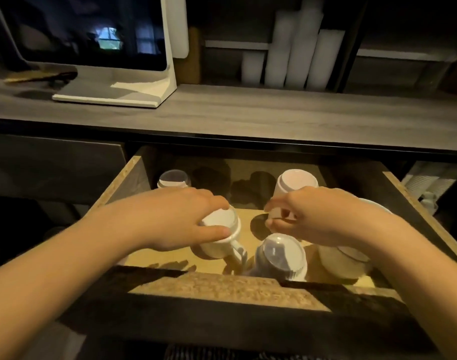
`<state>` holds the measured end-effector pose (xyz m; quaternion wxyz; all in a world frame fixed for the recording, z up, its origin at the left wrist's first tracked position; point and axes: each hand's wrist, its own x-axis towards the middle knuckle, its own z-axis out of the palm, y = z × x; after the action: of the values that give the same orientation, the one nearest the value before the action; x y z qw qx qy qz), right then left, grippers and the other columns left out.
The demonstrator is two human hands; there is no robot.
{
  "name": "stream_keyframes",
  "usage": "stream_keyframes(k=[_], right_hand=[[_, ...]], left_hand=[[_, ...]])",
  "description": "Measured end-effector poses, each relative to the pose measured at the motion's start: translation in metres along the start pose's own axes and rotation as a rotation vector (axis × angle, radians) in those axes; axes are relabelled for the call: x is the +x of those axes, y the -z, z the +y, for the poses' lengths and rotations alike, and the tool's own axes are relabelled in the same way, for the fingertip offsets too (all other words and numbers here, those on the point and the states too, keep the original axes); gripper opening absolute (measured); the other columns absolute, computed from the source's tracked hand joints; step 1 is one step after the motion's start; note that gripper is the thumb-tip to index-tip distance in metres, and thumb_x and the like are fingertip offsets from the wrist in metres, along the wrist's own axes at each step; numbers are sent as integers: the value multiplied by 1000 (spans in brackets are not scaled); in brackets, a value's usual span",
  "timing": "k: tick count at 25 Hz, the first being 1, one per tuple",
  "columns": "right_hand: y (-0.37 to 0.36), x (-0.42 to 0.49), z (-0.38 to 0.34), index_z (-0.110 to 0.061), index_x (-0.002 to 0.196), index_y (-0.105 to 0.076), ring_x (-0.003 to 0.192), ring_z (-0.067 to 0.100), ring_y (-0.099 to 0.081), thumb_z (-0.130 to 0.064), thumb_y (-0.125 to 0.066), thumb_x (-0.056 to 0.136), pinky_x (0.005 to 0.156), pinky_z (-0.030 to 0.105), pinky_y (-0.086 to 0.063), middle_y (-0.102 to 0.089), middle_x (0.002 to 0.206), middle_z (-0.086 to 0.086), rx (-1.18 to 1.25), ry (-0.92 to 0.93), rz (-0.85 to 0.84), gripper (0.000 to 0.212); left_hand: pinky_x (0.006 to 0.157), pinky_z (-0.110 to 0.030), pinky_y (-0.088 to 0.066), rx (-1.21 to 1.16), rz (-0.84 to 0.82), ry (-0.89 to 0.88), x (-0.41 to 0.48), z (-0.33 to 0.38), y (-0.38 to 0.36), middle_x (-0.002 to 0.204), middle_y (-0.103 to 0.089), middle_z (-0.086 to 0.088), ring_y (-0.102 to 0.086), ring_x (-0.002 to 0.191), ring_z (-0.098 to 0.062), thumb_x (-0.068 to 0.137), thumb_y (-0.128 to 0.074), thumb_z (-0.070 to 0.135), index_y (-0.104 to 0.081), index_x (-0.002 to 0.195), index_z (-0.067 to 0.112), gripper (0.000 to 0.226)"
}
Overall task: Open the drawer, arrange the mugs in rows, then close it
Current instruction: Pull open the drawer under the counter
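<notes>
The drawer (pixel 123 178) is pulled open below the counter. White mugs stand upside down inside it. My left hand (pixel 170 216) grips one mug (pixel 220 223) at the front left, tilted, with its handle pointing toward me. Beside it stands a mug (pixel 282 255) at the front centre. My right hand (pixel 326 216) hovers with curled fingers over a wider white mug or bowl (pixel 344 258) at the front right, just in front of the back right mug (pixel 297 180). Blur hides whether its fingers pinch anything. Another mug (pixel 174 179) sits at the back left.
A grey counter (pixel 248 113) runs above the drawer, with a dark screen (pixel 92 29) on a white stand (pixel 113 96) at the left. Stacks of white cups (pixel 295 61) stand at the back. More white ware (pixel 424 183) shows beyond the drawer's right wall.
</notes>
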<state>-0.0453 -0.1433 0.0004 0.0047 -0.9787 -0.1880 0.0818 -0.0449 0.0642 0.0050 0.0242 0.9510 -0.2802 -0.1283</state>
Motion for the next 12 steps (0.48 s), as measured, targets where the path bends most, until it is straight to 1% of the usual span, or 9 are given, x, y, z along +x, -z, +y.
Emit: stream_keyframes(k=[2,6,8,10,11,12], right_hand=[[4,23,-1,-30,129,-48,107,18,-61,-50,-39,92,89,33,-51,-64,120,-4,-63,51,-27,43],[0,67,-1,-23,124,-55,93,19,-64,-46,-42,93,81,32,-54,-68,108,0,-107,104,-52,41],[-3,87,-1,-22,124,-55,94,20,-64,-45,-43,93,82,31,-54,-67,109,2,-111,107,-73,41],[-9,102,0,-20,124,-55,97,22,-64,-43,-43,93,84,34,-54,-67,111,3,-121,122,-96,41],[-14,107,1,-19,125,-54,97,23,-64,-43,-43,93,84,35,-54,-66,111,4,-126,136,-102,41],[-18,111,2,-19,126,-53,98,23,-64,-42,-43,93,83,34,-54,-66,112,4,-126,152,-102,42]], left_hand=[[103,-32,-40,56,-43,25,19,-16,4,143,-43,8,-46,125,-12,90,-41,54,-31,140,34,55],[99,-30,-44,167,-127,88,59,-42,0,143,-43,2,-48,124,-18,88,-58,39,-27,143,27,64],[94,-28,-46,166,-166,118,79,-54,-7,141,-46,0,-51,121,-20,85,-65,30,-28,143,25,69],[89,-27,-46,206,-194,147,97,-68,-13,139,-47,-1,-52,119,-22,83,-68,28,-32,141,25,68],[91,-29,-45,267,-200,157,104,-75,-17,138,-47,-2,-51,119,-23,82,-68,29,-34,139,24,66],[96,-33,-43,351,-203,169,111,-83,-21,138,-46,-3,-48,122,-24,82,-68,32,-35,138,24,65]])
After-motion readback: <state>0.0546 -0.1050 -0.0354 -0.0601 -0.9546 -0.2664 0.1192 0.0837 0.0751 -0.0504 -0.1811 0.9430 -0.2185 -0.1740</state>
